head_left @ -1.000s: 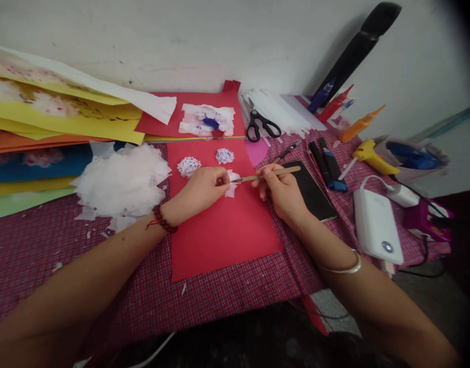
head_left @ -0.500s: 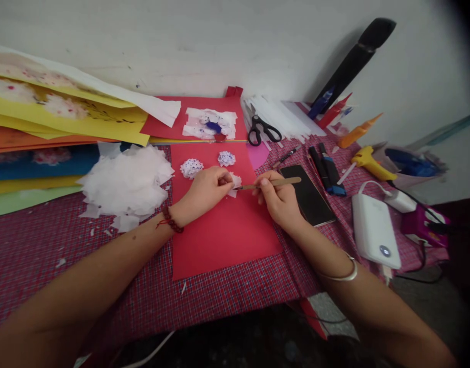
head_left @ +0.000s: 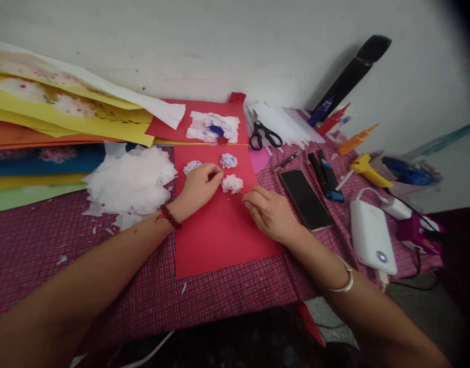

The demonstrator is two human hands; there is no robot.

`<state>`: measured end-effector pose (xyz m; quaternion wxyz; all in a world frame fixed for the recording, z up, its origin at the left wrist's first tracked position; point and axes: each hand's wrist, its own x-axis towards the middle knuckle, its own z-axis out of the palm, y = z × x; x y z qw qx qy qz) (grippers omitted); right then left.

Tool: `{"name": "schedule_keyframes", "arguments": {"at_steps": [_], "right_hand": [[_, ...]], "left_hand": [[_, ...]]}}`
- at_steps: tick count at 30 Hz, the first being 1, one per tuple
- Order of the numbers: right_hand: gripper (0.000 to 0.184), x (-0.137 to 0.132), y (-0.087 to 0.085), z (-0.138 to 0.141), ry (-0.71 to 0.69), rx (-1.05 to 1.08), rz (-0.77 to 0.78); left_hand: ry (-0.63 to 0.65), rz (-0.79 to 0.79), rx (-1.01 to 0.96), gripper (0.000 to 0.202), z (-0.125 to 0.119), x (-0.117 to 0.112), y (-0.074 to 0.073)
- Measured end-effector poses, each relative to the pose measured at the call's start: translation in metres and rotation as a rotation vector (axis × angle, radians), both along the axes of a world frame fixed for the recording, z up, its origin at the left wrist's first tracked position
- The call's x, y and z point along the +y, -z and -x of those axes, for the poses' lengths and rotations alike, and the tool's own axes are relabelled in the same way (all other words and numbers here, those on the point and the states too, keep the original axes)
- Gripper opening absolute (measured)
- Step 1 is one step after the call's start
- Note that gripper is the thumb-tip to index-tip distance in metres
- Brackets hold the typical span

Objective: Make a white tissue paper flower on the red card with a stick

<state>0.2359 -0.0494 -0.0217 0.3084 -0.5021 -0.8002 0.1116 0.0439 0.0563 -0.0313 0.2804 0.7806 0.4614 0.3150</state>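
Note:
On a red sheet of paper (head_left: 219,240) lies a fluffy white clump of torn paper (head_left: 232,183). At its left edge, the thumb and fingertips of my left hand (head_left: 202,185) are drawn together; whether they pinch anything is hidden. My right hand (head_left: 271,212) is to the clump's right, its fingers curled closed, with a faint thin tip at the fingertips. What it grips cannot be made out. Two blue-speckled paper clumps sit higher on the sheet, one round (head_left: 228,160) and one partly behind my left hand (head_left: 191,166).
Left stands a heap of white paper pieces (head_left: 131,179), under stacked coloured sheets (head_left: 74,122). Behind are a paint-smeared white paper (head_left: 204,128) and scissors (head_left: 263,135). To the right: a phone (head_left: 307,199), markers (head_left: 323,171), a yellow glue gun (head_left: 369,171), a white power bank (head_left: 373,237).
My right hand has lowered and turned, and the flat wooden stick it held no longer shows. My left hand has drawn slightly left, uncovering the white clump.

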Motion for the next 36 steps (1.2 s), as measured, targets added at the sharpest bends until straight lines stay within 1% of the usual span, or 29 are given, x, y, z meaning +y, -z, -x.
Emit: {"name": "schedule_keyframes", "arguments": {"at_steps": [1,2,4,6,7,9,11,13,15,16,17,18,19,20,21,22,23,24,25,26,27,29,31,33,35,36], "right_hand": [[0.018,0.0,0.0,0.0,0.023,0.093,0.004],[0.018,0.002,0.001,-0.001,0.069,0.231,0.012],[0.021,0.006,0.002,-0.005,0.201,0.596,0.05],[0.026,0.013,0.005,-0.01,0.301,0.95,0.156],[0.027,0.016,0.006,-0.013,0.319,1.083,0.232],[0.025,0.021,0.009,-0.017,0.324,1.247,0.381],[0.021,0.023,0.011,-0.018,0.354,1.302,0.475],[0.019,0.023,0.011,-0.018,0.366,1.29,0.501],[0.019,0.023,0.011,-0.017,0.369,1.244,0.537],[0.02,0.023,0.01,-0.017,0.375,1.215,0.545],[0.021,0.023,0.009,-0.016,0.372,1.191,0.557],[0.022,0.023,0.009,-0.016,0.368,1.174,0.567],[0.023,0.022,0.009,-0.015,0.366,1.161,0.57],[0.023,0.022,0.009,-0.015,0.362,1.148,0.572],[0.023,0.022,0.009,-0.014,0.361,1.133,0.569],[0.023,0.022,0.01,-0.014,0.361,1.116,0.561],[0.024,0.022,0.011,-0.014,0.359,1.099,0.555],[0.024,0.022,0.011,-0.014,0.355,1.089,0.55],[0.024,0.022,0.012,-0.014,0.352,1.085,0.546],[0.024,0.022,0.012,-0.013,0.351,1.089,0.544],[0.024,0.021,0.012,-0.013,0.351,1.097,0.542],[0.023,0.021,0.012,-0.013,0.351,1.11,0.544],[0.023,0.021,0.012,-0.013,0.341,1.106,0.54],[0.025,0.021,0.014,-0.014,0.323,1.097,0.523],[0.028,0.021,0.016,-0.015,0.315,1.095,0.509],[0.029,0.021,0.017,-0.015,0.315,1.099,0.508]], "left_hand": [[-0.001,0.0,0.003,0.013,0.0,0.0,0.001],[0.001,0.001,0.002,0.013,0.0,0.0,0.002],[0.009,0.001,-0.009,0.013,-0.001,0.001,0.003],[0.006,-0.006,-0.024,0.013,-0.003,0.001,0.003],[0.001,-0.011,-0.035,0.013,-0.003,0.0,0.002],[-0.006,-0.038,-0.053,0.014,-0.002,-0.004,-0.002],[0.042,-0.105,-0.036,0.018,0.005,-0.011,-0.011],[0.194,-0.213,0.058,0.023,0.02,-0.018,-0.02],[0.344,-0.347,0.225,0.028,0.041,-0.025,-0.031],[0.396,-0.41,0.318,0.029,0.054,-0.028,-0.037],[0.419,-0.465,0.408,0.03,0.069,-0.029,-0.043],[0.41,-0.506,0.481,0.03,0.084,-0.028,-0.049],[0.375,-0.523,0.541,0.031,0.099,-0.025,-0.056],[0.281,-0.533,0.567,0.033,0.115,-0.02,-0.063],[0.141,-0.514,0.585,0.034,0.13,-0.014,-0.07],[-0.056,-0.487,0.568,0.034,0.145,-0.006,-0.077],[-0.242,-0.418,0.542,0.033,0.157,0.003,-0.082],[-0.337,-0.322,0.536,0.033,0.168,0.011,-0.086],[-0.355,-0.232,0.556,0.036,0.177,0.019,-0.087],[-0.372,-0.177,0.56,0.037,0.184,0.026,-0.087],[-0.392,-0.151,0.538,0.035,0.187,0.031,-0.084],[-0.446,-0.143,0.44,0.023,0.187,0.036,-0.072],[-0.516,-0.172,0.306,0.012,0.18,0.038,-0.057],[-0.574,-0.197,0.199,0.013,0.169,0.038,-0.044],[-0.619,-0.221,0.1,0.016,0.158,0.037,-0.038],[-0.628,-0.24,0.053,0.017,0.153,0.035,-0.038]]}}
